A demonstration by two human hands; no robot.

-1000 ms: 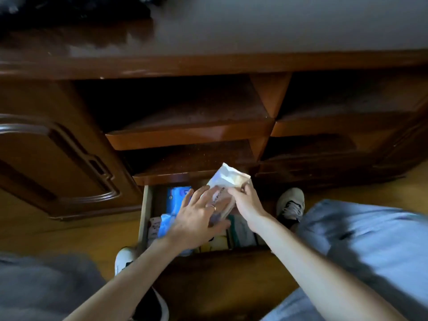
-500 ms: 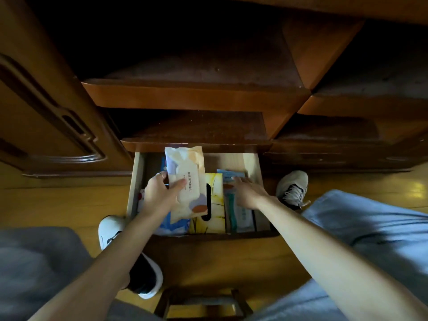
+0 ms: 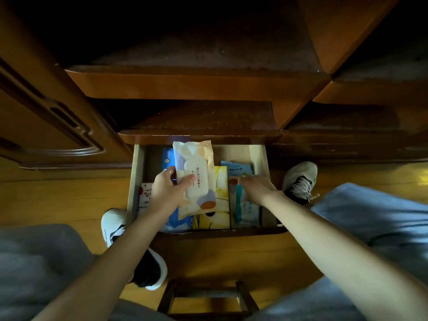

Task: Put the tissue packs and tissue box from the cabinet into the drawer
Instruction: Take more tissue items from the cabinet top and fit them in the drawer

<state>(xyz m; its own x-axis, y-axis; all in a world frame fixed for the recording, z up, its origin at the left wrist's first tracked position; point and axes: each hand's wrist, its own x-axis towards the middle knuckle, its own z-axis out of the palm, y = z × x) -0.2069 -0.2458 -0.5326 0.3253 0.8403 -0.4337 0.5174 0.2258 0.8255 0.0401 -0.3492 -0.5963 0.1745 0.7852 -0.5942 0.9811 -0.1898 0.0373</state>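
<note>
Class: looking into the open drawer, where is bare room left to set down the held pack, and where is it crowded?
Bare floor shows only at the drawer's back, beyond the yellow box and right-hand packs. Elsewhere it is crowded.

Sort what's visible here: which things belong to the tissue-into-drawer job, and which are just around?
Job: wipes pack gripped by left hand; drawer; yellow tissue box; teal pack under right hand; blue pack.
Around: cabinet door, shelves, shoes, stool.

My view: a home room, by its carved wooden cabinet (image 3: 69,117), open drawer (image 3: 135,181) and wooden floor (image 3: 58,198).
</note>
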